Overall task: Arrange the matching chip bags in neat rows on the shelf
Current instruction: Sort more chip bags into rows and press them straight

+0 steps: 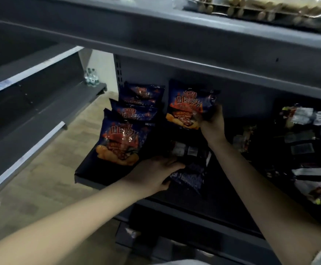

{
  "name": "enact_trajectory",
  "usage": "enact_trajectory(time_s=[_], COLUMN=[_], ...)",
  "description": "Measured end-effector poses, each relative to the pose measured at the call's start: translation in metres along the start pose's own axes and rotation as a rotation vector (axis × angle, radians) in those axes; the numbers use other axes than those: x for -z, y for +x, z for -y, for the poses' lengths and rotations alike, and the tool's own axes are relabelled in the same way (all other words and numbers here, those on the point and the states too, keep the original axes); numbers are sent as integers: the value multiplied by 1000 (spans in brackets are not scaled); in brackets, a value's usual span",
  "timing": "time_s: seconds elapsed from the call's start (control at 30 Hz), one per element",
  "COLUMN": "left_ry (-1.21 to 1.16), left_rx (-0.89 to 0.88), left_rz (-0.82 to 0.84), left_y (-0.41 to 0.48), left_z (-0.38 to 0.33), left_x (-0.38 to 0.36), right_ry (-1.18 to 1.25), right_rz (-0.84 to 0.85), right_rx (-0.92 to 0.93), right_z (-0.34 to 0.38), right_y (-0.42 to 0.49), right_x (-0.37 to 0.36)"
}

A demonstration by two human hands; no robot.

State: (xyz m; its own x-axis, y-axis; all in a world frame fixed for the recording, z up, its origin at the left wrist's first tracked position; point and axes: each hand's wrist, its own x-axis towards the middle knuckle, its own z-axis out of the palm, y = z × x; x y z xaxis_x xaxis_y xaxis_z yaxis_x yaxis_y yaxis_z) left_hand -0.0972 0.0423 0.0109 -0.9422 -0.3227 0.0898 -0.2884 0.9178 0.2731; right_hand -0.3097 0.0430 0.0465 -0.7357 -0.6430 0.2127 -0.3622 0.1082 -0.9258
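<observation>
Fingers (217, 111) of the right hand (212, 124) clamp the lower right side of an upright dark blue foil chip bag with orange print (189, 106), held toward the back of the dark grey metal shelf (94, 173), under the lip of the grey upper shelf (175, 46). The left hand (155, 173) grips a face-down dark foil bag (189, 173) lying near the shelf's front edge, its fingers laid over the top and its thumb closed on the near side. To the left, a row of three matching bags (121, 140) runs front to back, each overlapping the one behind, the nearest set back from the front-left corner. A strip of bare shelf separates that row from the upright bag. At the shelf's right end sits a loose jumble of mixed packets (304, 131). On the upper shelf rests a clear packet of tan wafer rolls (251, 8). Clear water bottles (91, 77) stand on a neighbouring grey shelf (60, 111) above a pale wood-pattern floor (50, 178).
</observation>
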Motion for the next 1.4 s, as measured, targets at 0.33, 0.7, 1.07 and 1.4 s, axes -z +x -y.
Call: enact_trajectory(time_s=[0.33,0.7,1.07,1.4], left_ry=[-1,-23,87,31], left_rx=[-5,-28,-165,-287], left_rz=[40,126,126,32], left_y=[-31,-29,-6,-7], left_z=[6,14,18,31], left_x=[-12,-9,-6,-9], right_ry=[-111,-247,-441,-854], right_rz=[-9,-54,-40,477], right_rx=[-192,-75,443,178], right_z=[-26,-22,2,-17], right_y=[-5,-7,-87,-179], right_x=[-28,-18,32,43])
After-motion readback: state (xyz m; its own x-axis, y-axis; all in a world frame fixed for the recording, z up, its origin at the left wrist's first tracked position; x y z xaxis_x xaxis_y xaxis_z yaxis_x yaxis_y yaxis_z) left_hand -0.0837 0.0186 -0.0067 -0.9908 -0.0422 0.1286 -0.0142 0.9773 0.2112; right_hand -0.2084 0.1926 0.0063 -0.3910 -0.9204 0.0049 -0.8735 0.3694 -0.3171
